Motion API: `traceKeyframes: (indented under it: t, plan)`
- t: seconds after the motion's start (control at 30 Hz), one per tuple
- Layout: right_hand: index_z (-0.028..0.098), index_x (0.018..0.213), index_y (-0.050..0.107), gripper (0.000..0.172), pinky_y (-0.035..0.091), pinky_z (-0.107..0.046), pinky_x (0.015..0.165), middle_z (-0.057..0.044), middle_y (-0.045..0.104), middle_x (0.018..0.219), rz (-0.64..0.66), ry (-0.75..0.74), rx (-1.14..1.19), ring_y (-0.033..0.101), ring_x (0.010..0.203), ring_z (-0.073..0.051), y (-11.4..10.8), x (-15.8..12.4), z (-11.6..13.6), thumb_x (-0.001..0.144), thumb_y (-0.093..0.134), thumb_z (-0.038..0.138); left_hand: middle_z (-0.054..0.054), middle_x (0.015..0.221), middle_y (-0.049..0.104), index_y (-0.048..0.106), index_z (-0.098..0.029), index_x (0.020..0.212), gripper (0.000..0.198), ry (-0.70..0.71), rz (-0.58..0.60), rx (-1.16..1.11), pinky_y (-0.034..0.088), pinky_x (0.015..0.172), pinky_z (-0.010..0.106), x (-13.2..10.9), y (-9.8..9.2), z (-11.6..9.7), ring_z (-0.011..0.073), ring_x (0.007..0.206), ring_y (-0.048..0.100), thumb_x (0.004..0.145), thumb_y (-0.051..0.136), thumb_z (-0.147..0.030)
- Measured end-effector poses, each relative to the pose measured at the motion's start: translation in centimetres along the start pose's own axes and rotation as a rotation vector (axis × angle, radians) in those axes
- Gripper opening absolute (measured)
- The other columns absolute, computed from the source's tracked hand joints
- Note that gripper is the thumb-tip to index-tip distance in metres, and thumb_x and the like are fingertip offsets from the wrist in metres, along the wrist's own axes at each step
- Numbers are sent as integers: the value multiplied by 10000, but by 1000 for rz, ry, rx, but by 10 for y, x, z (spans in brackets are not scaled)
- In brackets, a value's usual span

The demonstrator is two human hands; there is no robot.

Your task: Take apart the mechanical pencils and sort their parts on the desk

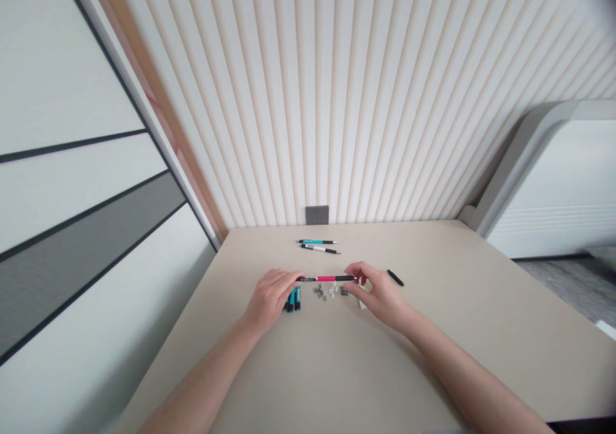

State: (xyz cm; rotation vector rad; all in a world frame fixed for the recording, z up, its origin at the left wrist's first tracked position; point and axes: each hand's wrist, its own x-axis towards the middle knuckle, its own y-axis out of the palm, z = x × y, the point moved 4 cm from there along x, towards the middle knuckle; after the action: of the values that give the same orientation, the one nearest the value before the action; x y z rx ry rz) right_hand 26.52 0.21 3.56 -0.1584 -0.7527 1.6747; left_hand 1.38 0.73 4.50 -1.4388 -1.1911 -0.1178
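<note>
A pink and black pen [328, 278] lies level between my two hands, its black grip towards the right. My left hand [271, 296] is closed on the pen's left end. At the tip end, my right hand [378, 293] pinches with thumb and fingers. Several blue and black pen barrels [294, 300] lie beside and partly under my left hand. Below the pen are small grey parts [320, 291], clear or white parts [333, 289] and dark parts [343, 290]. Some white pieces [362, 304] are partly hidden by my right hand.
Farther back on the beige table [308, 370] lie a blue pen [317, 241] and a white pen [320, 249]. A black pen-like piece [395, 277] rests right of my right hand. A ribbed wall with a dark socket [317, 215] borders the table's far edge.
</note>
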Motion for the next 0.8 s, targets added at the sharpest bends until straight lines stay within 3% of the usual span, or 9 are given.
traceKeyframes:
  t: [0.1, 0.2, 0.3, 0.43, 0.6, 0.8]
  plan:
    - [196, 1026, 639, 279, 423, -257, 645, -36, 661, 841, 86, -7, 19, 579, 745, -161, 4, 0, 2, 962, 439, 380, 71, 872, 707, 653, -182, 1097, 215, -3, -4, -15, 497, 726, 289, 0, 0, 0, 170, 785, 638, 966, 491, -238]
    - [191, 914, 633, 233, 416, -258, 652, -20, 647, 799, 85, -5, 8, 560, 715, -152, 6, 0, 3, 939, 487, 371, 71, 867, 707, 657, -176, 1095, 216, -5, -4, -20, 497, 719, 287, 0, 0, 0, 169, 777, 635, 965, 494, -235]
    - [198, 1012, 602, 213, 427, -260, 685, -26, 652, 888, 48, -1, 31, 556, 756, -153, 5, -1, 3, 897, 562, 373, 69, 871, 703, 652, -171, 1095, 207, -10, 4, -19, 492, 717, 286, 0, 0, 0, 169, 776, 627, 962, 500, -219]
    - [189, 905, 634, 297, 408, -261, 651, -22, 646, 788, 122, -1, 26, 540, 684, -142, 7, 0, 4, 972, 410, 372, 68, 877, 700, 647, -176, 1100, 205, -4, 14, -20, 489, 720, 287, 0, 0, 0, 170, 783, 622, 962, 501, -215]
    - [204, 1018, 604, 209, 413, -255, 668, -19, 656, 896, 70, -1, 42, 550, 753, -147, 5, -1, 7, 888, 584, 366, 69, 865, 703, 654, -177, 1102, 218, 6, 17, -24, 493, 708, 287, 0, 1, 1, 168, 764, 625, 965, 496, -235]
    - [200, 968, 625, 190, 403, -254, 640, -16, 657, 837, 97, -1, 37, 549, 714, -142, 9, -1, 7, 924, 521, 353, 67, 868, 713, 658, -180, 1102, 214, 16, 31, -32, 494, 713, 293, 0, 1, -1, 171, 766, 631, 959, 508, -233]
